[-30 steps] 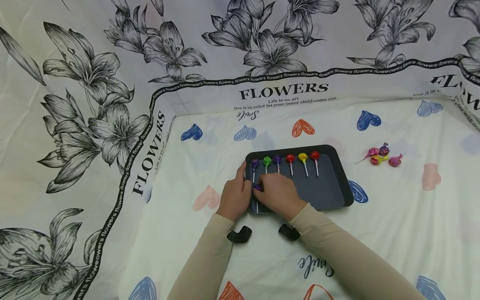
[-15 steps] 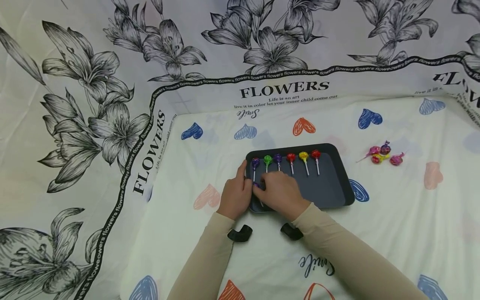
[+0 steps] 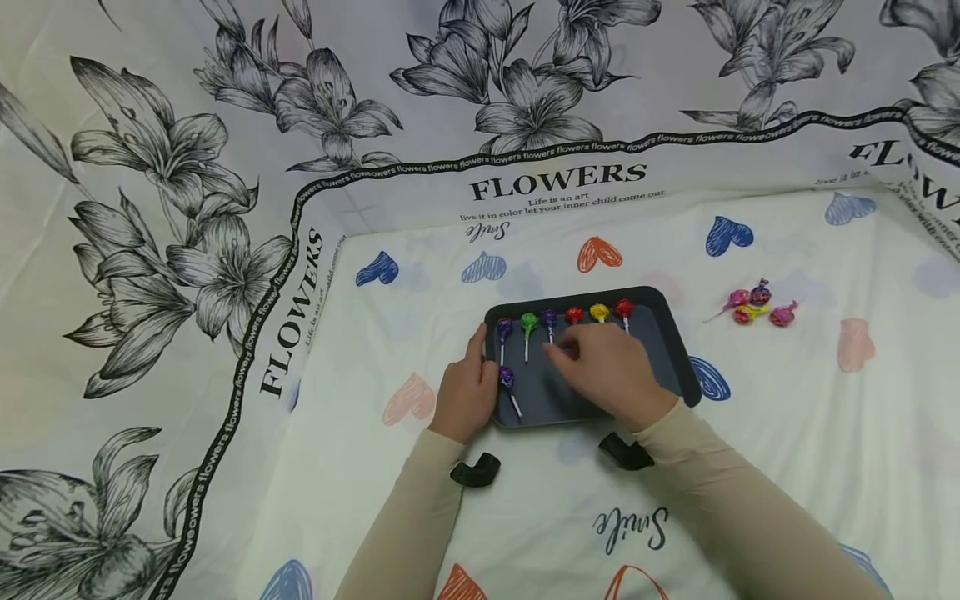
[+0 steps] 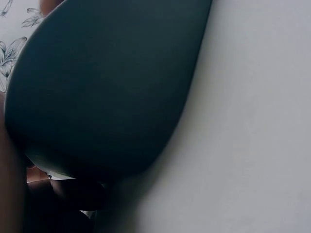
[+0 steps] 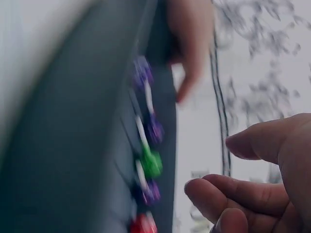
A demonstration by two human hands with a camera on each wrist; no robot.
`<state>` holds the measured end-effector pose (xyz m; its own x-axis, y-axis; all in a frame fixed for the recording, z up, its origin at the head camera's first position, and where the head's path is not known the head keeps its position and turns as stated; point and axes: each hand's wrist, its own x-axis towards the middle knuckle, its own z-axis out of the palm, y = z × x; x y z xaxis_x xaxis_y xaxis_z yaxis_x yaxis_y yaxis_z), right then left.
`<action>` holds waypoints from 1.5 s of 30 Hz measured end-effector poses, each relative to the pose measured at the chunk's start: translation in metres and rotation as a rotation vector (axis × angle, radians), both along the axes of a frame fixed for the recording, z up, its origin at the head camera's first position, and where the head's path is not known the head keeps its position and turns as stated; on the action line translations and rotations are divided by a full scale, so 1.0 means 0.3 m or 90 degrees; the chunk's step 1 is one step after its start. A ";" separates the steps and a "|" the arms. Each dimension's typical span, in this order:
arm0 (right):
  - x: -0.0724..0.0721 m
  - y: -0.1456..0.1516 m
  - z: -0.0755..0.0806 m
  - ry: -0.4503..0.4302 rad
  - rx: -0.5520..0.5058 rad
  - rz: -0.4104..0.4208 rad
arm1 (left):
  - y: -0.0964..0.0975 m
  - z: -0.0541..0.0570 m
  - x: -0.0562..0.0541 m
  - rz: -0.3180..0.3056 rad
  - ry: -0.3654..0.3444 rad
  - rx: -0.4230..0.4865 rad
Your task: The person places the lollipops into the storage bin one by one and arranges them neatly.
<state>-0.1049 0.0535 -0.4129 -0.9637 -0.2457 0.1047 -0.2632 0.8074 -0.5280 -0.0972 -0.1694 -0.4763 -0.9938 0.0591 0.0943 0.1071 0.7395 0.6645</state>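
A dark grey tray (image 3: 678, 350) lies on the cloth. My left hand (image 3: 463, 398) holds its left edge, the index finger along the rim; in the left wrist view the tray's dark underside (image 4: 107, 87) fills much of the picture. Along the far side runs a row of lollipops: purple (image 3: 504, 328), green (image 3: 528, 322), another purple (image 3: 549, 318), red (image 3: 573, 315), yellow (image 3: 599, 312) and red (image 3: 624, 308). Below the first, a purple lollipop (image 3: 507, 379) lies slanted near my left thumb. My right hand (image 3: 615, 367) hovers over the tray, thumb and fingers apart around nothing.
Several loose lollipops (image 3: 782, 314) lie in a small cluster on the cloth, right of the tray. The white cloth (image 3: 420, 325) is printed with hearts; a flower-patterned border (image 3: 225, 267) surrounds it at the left and back.
My right hand has let go of the purple lollipop in the tray's near left corner and moved right and upward. That lollipop's stick now slants. My left hand has stayed at the tray edge.
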 end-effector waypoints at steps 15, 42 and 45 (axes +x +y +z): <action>-0.053 0.319 0.051 0.018 -0.027 -0.137 | 0.005 0.001 -0.001 0.005 -0.018 0.008; -0.093 0.586 -0.067 -0.021 0.003 -0.235 | 0.008 -0.009 0.002 0.005 -0.016 0.017; -0.097 0.610 -0.078 -0.023 0.005 -0.253 | 0.010 -0.008 0.003 0.007 -0.019 0.017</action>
<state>-0.1339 0.2365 -0.4364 -0.9869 0.1458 0.0686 0.0887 0.8469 -0.5242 -0.0963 -0.1665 -0.4787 -0.9967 0.0467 0.0660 0.0793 0.7227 0.6866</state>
